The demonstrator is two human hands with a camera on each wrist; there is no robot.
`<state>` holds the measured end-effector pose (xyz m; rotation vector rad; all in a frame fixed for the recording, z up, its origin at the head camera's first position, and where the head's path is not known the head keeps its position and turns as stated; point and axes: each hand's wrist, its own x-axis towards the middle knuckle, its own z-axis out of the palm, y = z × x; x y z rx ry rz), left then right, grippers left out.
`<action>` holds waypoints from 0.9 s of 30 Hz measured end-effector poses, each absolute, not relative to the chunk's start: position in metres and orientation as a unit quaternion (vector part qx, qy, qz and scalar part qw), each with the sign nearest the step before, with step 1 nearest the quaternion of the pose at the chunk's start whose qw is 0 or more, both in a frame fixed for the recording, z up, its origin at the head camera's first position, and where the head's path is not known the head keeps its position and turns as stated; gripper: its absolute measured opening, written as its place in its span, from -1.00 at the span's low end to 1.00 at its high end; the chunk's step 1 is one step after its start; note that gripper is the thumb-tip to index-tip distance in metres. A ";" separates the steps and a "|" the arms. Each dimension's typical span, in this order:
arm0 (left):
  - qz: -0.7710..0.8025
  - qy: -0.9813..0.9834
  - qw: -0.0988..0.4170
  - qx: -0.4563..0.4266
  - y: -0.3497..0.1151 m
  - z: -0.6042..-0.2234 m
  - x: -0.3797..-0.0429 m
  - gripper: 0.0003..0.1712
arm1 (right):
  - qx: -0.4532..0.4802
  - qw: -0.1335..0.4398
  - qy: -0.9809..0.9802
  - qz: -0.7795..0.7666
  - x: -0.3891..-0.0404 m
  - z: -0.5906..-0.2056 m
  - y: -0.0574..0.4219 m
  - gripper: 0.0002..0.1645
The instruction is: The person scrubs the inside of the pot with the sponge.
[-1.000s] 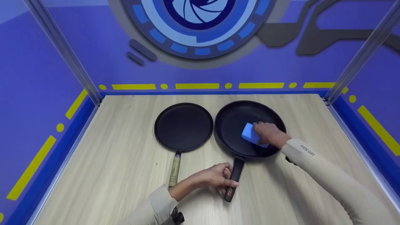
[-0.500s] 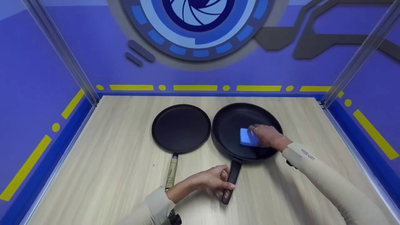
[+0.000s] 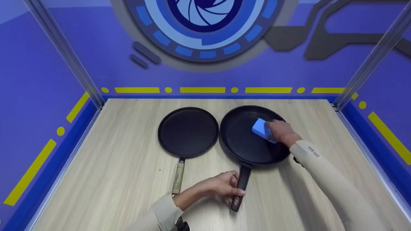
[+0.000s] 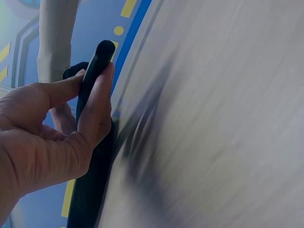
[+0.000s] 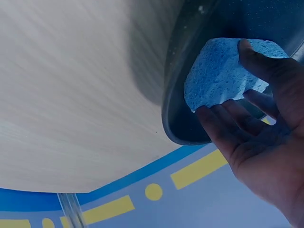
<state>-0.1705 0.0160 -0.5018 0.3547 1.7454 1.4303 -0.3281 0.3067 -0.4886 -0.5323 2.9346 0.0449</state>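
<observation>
Legibly, "Let's Slim" on right sleeve (image 3: 330, 183), right grip (image 3: 282, 131) pinching blue sponge (image 3: 260, 127), left grip (image 3: 223, 185) pinching pan handle (image 3: 244, 177).

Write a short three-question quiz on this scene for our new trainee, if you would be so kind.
1. What does the person's right grip hold?
2. True or false: the left grip touches nothing.
3. In the head view, where does the flat pan lie relative to the deeper pan? (a) to its left (b) to its right (c) inside it

Key:
1. A blue sponge.
2. False; it holds the deeper pan's black handle.
3. a
</observation>
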 end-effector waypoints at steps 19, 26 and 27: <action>0.580 0.689 0.407 0.149 0.013 -0.501 -0.167 -0.73 | -0.149 0.142 0.979 0.003 -0.273 -0.478 0.272 0.05; 0.587 0.684 0.405 0.156 0.013 -0.503 -0.167 -0.74 | -0.239 0.059 0.969 -0.025 -0.263 -0.489 0.258 -0.17; 0.590 0.679 0.408 0.156 0.013 -0.503 -0.167 -0.74 | -0.254 0.046 0.966 -0.029 -0.263 -0.491 0.257 -0.21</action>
